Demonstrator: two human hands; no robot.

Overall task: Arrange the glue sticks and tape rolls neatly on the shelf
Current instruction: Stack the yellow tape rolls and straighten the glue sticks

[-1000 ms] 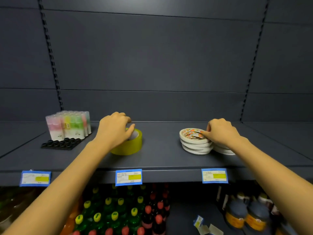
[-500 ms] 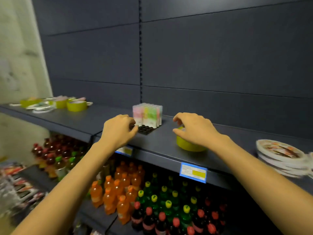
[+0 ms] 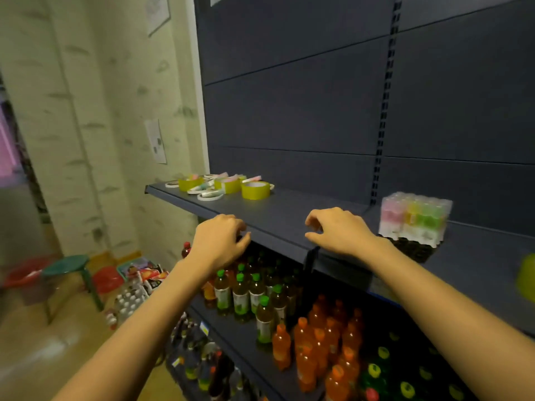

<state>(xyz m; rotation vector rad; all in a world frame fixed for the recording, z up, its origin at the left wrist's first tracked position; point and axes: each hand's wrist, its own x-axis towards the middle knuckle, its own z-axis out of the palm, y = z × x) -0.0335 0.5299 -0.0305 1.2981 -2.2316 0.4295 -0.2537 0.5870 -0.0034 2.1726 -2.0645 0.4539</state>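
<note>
A loose pile of yellow tape rolls (image 3: 255,190), flat white tape rolls (image 3: 210,196) and pastel glue sticks (image 3: 254,178) lies at the far left end of the dark shelf (image 3: 289,215). A wrapped block of glue sticks (image 3: 414,219) stands on a black tray (image 3: 414,250) to the right. One yellow tape roll (image 3: 525,277) shows blurred at the right edge. My left hand (image 3: 220,241) hovers at the shelf's front edge with loosely curled fingers, holding nothing. My right hand (image 3: 338,231) hovers over the shelf, fingers loosely curled, holding nothing.
Below the shelf stand rows of bottles with green caps (image 3: 249,293) and orange bottles (image 3: 315,342). At lower left are a green stool (image 3: 69,264), red tubs (image 3: 107,280) and goods on the floor. A papered wall (image 3: 95,111) borders the shelving on the left.
The view has swung left. My right hand has let go of the yellow tape roll, which is now at the right edge. Both hands have moved left along the shelf toward the pile.
</note>
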